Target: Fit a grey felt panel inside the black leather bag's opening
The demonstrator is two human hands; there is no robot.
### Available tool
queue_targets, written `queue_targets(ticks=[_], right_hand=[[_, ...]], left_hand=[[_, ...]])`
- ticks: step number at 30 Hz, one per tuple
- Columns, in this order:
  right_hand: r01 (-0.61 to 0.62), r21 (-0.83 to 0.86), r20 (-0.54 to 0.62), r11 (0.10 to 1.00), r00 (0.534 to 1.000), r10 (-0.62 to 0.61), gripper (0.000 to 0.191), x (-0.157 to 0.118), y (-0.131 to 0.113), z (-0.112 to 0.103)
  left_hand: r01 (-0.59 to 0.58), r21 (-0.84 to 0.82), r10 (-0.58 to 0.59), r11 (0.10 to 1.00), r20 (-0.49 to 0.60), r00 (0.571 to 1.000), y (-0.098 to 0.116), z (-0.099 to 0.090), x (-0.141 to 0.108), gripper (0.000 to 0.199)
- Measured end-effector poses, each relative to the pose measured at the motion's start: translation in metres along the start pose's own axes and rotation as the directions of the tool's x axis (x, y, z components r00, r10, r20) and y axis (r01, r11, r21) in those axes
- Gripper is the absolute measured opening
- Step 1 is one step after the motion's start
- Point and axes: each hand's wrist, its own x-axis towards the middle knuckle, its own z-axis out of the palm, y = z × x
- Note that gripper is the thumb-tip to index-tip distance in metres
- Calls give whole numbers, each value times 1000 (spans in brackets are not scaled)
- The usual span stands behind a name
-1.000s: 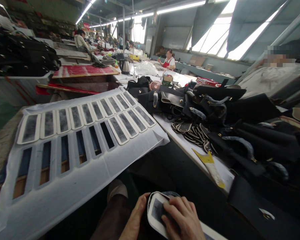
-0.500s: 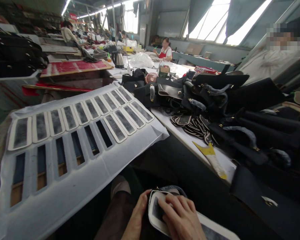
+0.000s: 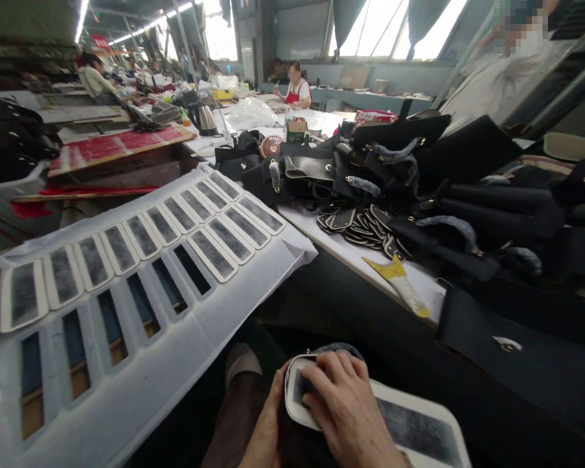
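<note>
A long panel [image 3: 419,432] with rounded corners, a white border and a dark grey middle lies over my lap. My left hand [image 3: 268,416] holds its left end, thumb along the edge; the other fingers are mostly hidden beneath. Across the top of the same panel rests my right hand [image 3: 346,403], its fingers bent, some on the grey middle and others curling over the far edge. Just beyond that edge shows a curved, plastic-wrapped handle [image 3: 344,350]. Dark material sits under the panel, its shape hard to make out.
To the left, a white sheet [image 3: 175,364] with rectangular cut-outs carries several similar panels [image 3: 127,247]. At right, black bags [image 3: 468,201] are heaped on a table beside dark tabs [image 3: 361,227] and a yellow-and-white tube [image 3: 400,283]. Other people are farther back.
My view has shifted, so the tables sit farther left. My right hand has moved slightly up and over the panel's far edge; my left hand keeps its hold.
</note>
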Motion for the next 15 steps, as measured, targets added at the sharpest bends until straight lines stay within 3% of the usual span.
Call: queue_targets(ticks=[3,6,11,15], right_hand=[[-32,80,58,996,998,28,23,2,-4,-12],[-22,41,65,999,998,19,24,6,-6,-15],[16,-14,64,1000,998,-15,26,11,-4,-6],[29,2,-18,1000,999,-29,20,2,-1,2]], left_hand=[[33,2,-33,999,-80,996,-1,-1,-2,49],[12,56,-4,998,-145,989,1,1,-6,48],[-69,117,83,991,-123,989,7,19,-14,45],[-28,130,43,991,-115,992,8,20,-12,46]])
